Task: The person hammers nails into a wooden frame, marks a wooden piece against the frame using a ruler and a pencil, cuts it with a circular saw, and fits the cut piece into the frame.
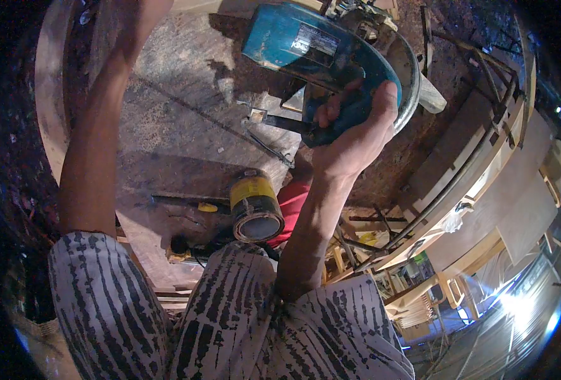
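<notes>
My right hand (356, 142) is wrapped round the rear handle of a teal circular saw (287, 41). The saw has a printed label on its motor housing and a curved metal guard (412, 69) on its right side. A short dark bar with a pale tip sticks out to the left, close by my fingers. My left forearm (94, 152) reaches up to the top edge of the head view, where the hand is cut off. A tin can (255, 187) with a yellow and black label stands below the saw, left of my right forearm.
A worn wooden board (173, 120) lies beneath the saw. Near the can are a thin tool with a yellow part (207, 207) and something red (295, 212). Curved wooden strips (477, 190) and flat panels (521, 202) stand at the right, with a bright light (516, 301) beyond.
</notes>
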`<state>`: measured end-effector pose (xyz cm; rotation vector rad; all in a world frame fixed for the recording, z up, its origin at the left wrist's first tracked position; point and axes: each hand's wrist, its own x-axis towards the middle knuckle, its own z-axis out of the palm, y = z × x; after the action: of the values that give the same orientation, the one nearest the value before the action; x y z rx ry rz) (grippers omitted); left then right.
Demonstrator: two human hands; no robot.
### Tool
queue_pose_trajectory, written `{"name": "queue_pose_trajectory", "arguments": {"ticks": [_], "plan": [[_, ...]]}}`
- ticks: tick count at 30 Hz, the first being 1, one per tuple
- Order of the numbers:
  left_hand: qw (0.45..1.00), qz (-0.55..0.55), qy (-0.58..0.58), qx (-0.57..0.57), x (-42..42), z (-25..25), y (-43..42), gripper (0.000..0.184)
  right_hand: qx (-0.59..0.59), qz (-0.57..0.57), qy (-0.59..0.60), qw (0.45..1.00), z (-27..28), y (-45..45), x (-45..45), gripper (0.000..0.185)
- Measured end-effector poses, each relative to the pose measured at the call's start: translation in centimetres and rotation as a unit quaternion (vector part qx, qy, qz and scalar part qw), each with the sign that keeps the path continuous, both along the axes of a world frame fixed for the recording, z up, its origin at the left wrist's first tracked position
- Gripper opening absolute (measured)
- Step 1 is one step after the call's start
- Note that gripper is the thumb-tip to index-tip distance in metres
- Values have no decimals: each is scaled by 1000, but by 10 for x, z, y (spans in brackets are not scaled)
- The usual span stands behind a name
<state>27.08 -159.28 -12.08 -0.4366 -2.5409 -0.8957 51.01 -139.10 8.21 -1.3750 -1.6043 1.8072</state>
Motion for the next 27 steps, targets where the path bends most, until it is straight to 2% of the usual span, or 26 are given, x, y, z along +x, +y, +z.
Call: {"name": "queue_pose_trajectory", "arguments": {"ticks": [5, 8, 10, 14, 15, 17, 19, 22, 23, 25, 26, 27], "plan": [[998, 4, -51, -35, 2, 18, 2, 4, -3, 8, -2, 1000, 0, 0, -1, 47], [997, -9, -68, -17, -2, -5, -4, 10, -10, 29, -2, 1000, -3, 3, 3, 48], [998, 32, 45, 21, 0, -16, 3, 19, -21, 22, 1, 1000, -3, 4, 7, 48], [999, -11, 35, -8, -2, -2, 5, 28, -34, -11, 7, 999, 0, -5, 14, 47], [1000, -5, 17, 24, -3, -2, 9, 22, -6, -29, 11, 999, -3, -10, 16, 47], [998, -3, -9, 55, -3, -1, 13, 18, -27, -20, -3, 999, 0, -12, 22, 49], [990, -25, -113, 76, -6, 5, 14, 7, -47, -10, -14, 999, 0, -11, 25, 52], [983, -83, -116, 114, -4, 19, 12, 4, -57, -19, 0, 998, -2, -11, 21, 50], [984, -87, -108, 112, -7, 22, 11, 4, -62, -34, 0, 998, -3, -9, 20, 49], [991, -61, -120, -17, -9, 22, 9, 6, -67, -54, 11, 996, -5, -7, 19, 47], [992, -62, -111, -19, -6, 7, 7, 6, -52, -27, -11, 998, -4, -6, 18, 46], [997, -54, -41, -41, -6, -17, 5, 16, -36, 1, -33, 999, 0, -4, 17, 45]]}}
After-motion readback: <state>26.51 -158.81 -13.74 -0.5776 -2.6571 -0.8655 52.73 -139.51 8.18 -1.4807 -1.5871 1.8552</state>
